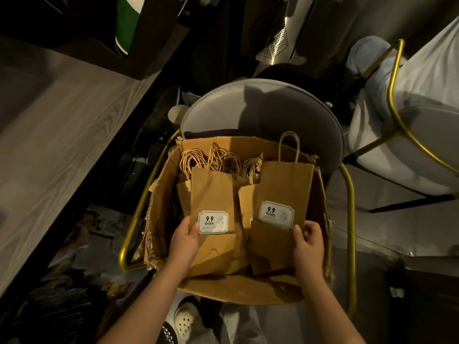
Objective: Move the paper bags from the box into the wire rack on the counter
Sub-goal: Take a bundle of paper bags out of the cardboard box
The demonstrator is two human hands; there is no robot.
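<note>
An open cardboard box point(248, 290) sits on a grey chair, filled with flat brown paper bags with twine handles point(223, 160). My left hand point(185, 240) grips the lower edge of one bag point(212, 192) bearing a white "9.9" sticker, thumb on its front. My right hand point(309, 242) holds a second stickered bag point(283, 184) by its lower right side; this bag stands higher, its handle sticking up above the box. More bags lie beneath both. No wire rack is in view.
The round grey chair point(260, 112) with a gold metal frame point(139, 202) carries the box. A wood-grain counter point(57, 150) runs along the left. A second gold-framed chair point(422, 155) stands at right. A person's shoe point(185, 321) shows below.
</note>
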